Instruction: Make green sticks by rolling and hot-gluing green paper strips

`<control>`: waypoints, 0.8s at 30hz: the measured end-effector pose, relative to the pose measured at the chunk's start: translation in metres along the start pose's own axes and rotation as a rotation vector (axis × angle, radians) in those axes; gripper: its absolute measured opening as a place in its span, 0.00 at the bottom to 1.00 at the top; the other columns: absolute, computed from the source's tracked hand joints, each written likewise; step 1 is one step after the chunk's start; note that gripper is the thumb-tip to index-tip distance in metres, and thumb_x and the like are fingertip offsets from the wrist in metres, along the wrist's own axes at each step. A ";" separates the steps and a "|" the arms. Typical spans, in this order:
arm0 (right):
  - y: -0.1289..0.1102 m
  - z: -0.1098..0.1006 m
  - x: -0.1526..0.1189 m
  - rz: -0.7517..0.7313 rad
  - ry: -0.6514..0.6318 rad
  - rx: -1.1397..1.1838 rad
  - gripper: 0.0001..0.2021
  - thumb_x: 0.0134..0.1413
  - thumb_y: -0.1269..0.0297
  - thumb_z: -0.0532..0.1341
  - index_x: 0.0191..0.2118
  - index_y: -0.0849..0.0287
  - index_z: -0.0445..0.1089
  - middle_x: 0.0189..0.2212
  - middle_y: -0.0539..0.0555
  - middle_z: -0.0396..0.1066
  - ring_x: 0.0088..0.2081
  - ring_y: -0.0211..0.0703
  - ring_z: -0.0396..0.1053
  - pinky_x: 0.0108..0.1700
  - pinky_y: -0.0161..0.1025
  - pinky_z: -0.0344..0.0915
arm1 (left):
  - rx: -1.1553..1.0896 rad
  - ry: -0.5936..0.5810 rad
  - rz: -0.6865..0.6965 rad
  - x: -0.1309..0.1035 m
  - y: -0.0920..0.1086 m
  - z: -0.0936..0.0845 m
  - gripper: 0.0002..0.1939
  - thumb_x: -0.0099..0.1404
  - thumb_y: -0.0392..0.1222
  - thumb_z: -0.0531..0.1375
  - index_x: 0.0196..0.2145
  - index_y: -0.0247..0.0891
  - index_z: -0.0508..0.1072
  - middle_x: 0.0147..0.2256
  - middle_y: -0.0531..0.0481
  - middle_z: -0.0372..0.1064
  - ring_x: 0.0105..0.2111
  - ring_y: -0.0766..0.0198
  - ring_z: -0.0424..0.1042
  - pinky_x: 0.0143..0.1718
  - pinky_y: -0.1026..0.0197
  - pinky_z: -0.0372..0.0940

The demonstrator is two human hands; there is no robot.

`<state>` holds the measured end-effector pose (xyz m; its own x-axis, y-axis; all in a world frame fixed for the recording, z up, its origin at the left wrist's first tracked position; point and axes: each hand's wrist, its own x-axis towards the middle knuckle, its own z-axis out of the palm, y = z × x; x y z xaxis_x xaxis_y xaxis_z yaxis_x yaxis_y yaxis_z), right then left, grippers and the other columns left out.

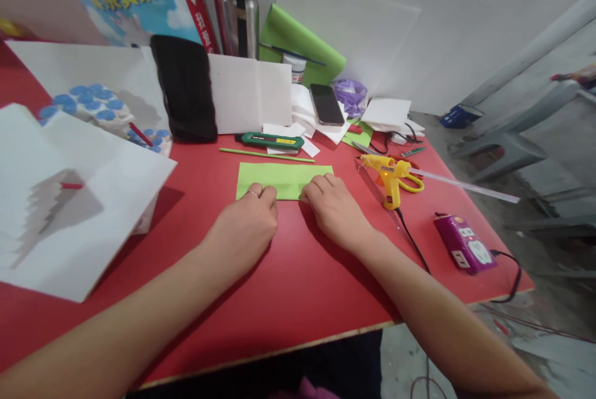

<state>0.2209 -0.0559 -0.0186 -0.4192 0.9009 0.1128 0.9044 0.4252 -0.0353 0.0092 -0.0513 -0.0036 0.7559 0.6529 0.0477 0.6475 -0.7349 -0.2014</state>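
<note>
A folded rectangle of light green paper [286,178] lies flat on the red table, its crease side toward me. My left hand [246,216] grips its near left edge with curled fingers, a ring on one of them. At the near right edge, my right hand [333,203] has its fingers bent down over the paper; the thumb is hidden. Just beyond the paper lie a thin green strip [267,156] and a green utility knife [272,141].
A yellow glue gun [388,172] with a clear glue stick lies right, over scissors [412,184]. A purple power socket box [465,244] sits near the right edge. White card models [116,200] fill the left. A phone [326,105] and a steel flask [235,8] stand behind.
</note>
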 end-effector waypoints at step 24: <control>0.010 0.004 -0.001 0.062 0.036 0.260 0.09 0.72 0.68 0.53 0.41 0.59 0.69 0.43 0.60 0.70 0.45 0.52 0.64 0.49 0.45 0.58 | 0.067 -0.125 -0.003 0.003 0.006 -0.008 0.22 0.71 0.24 0.49 0.56 0.27 0.75 0.46 0.36 0.71 0.43 0.51 0.70 0.33 0.56 0.67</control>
<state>0.2298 -0.0523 -0.0232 -0.3566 0.9240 0.1377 0.8752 0.3820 -0.2967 0.0157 -0.0554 0.0034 0.7334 0.6758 -0.0730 0.6386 -0.7218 -0.2666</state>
